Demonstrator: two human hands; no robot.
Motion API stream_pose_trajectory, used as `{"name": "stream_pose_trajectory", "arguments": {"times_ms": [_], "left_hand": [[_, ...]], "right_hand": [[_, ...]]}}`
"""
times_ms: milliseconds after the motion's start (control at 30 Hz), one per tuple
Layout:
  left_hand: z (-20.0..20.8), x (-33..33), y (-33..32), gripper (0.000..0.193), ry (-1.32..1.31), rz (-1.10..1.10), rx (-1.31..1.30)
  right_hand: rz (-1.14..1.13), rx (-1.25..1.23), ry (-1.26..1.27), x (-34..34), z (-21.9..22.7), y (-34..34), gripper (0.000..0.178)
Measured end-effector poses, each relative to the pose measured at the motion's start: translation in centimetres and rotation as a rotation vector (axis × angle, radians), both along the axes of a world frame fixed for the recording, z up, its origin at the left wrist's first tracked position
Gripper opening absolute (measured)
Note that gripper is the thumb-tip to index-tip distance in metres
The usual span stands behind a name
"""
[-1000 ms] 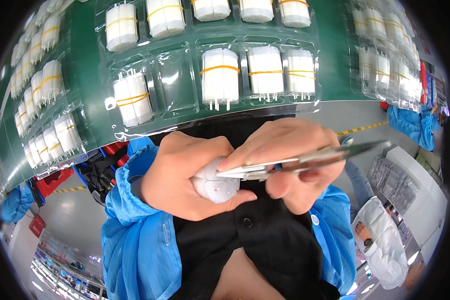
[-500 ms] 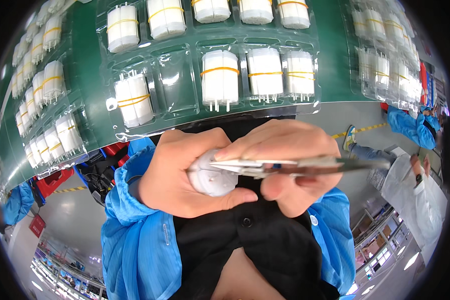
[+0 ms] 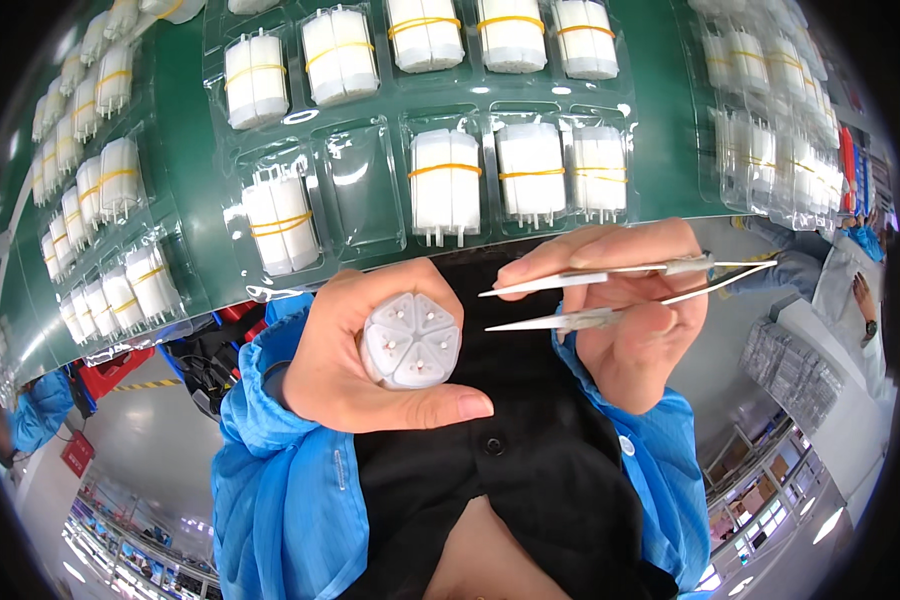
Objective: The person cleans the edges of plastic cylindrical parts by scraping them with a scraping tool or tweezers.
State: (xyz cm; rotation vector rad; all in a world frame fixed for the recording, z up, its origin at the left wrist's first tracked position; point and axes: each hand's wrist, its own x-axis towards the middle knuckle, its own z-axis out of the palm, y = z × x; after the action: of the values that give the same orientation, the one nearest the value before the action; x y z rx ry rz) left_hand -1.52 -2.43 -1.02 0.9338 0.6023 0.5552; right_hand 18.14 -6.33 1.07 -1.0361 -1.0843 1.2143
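My left hand is wrapped round a white cylindrical bundle made of several wedge-shaped segments. Its end face points up, with small pins standing out of the wedges. Beside it on the right, my right hand grips a pair of tweezers between thumb and fingers. The tweezer tips are spread apart and point left toward the bundle, clear of it.
Beyond my hands, a green table carries a clear plastic tray of similar white bundles with yellow bands. More filled trays stand left and right. A person in white is at the far right.
The tweezers have moved right, off the bundle's end face, and their tips have spread apart. My left hand still holds the bundle, its pinned end now fully in view.
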Motion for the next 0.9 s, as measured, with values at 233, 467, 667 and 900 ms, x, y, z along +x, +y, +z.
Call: {"name": "stream_pose_trajectory", "arguments": {"times_ms": [233,467,667,900], "left_hand": [[-0.3,0.6,0.1,0.05,-0.032,0.06,0.046],[0.2,0.8,1.8,0.063,0.108,0.041,0.612],[0.4,1.0,1.9,0.066,0.163,0.1,0.66],[0.8,1.5,2.5,0.063,0.215,0.147,0.822]], "right_hand": [[0.081,0.112,0.002,-0.1,-1.0,1.1,0.042],[0.173,0.222,-0.021,0.4,-1.3,2.6,0.036],[0.094,0.218,-0.036,0.0,-1.5,2.8,0.035],[0.029,0.222,-0.023,-0.6,-1.6,2.8,0.037]]}}
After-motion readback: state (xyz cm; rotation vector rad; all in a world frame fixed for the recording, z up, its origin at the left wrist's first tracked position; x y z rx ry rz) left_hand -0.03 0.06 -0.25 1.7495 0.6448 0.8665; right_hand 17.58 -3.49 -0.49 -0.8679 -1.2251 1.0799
